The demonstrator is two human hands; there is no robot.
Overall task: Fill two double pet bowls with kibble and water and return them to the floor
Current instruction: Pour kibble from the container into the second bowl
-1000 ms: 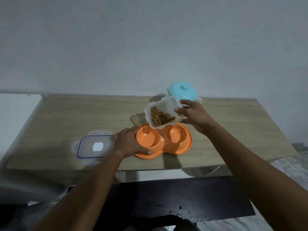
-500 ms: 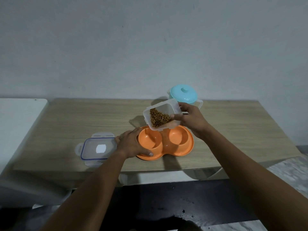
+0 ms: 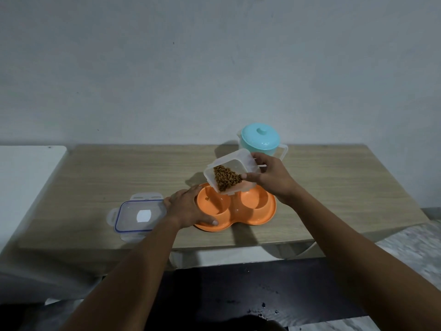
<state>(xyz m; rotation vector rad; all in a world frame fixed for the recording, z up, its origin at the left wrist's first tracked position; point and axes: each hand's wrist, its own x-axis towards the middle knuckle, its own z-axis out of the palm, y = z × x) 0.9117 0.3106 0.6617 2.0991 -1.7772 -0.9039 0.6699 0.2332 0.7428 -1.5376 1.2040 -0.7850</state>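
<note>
An orange double pet bowl (image 3: 259, 217) sits near the front edge of the wooden table (image 3: 119, 173). My left hand (image 3: 188, 209) grips its left rim. My right hand (image 3: 269, 176) holds a clear plastic container (image 3: 236, 163) of brown kibble (image 3: 225, 180), tipped steeply over the left cup. A piece of kibble (image 3: 206, 198) lies in that cup. Behind stands a clear water jug with a turquoise lid (image 3: 260, 138). Only one double bowl is in view.
The container's clear lid (image 3: 138, 216) with a blue seal lies flat to the left of the bowl. A white surface (image 3: 26, 177) adjoins the table on the left. A dark mat (image 3: 238, 295) and pale floor lie below the table's front edge.
The container has tipped further down toward the left cup, the kibble has slid to its lower corner, and a piece has dropped into the cup. My left hand stays on the rim.
</note>
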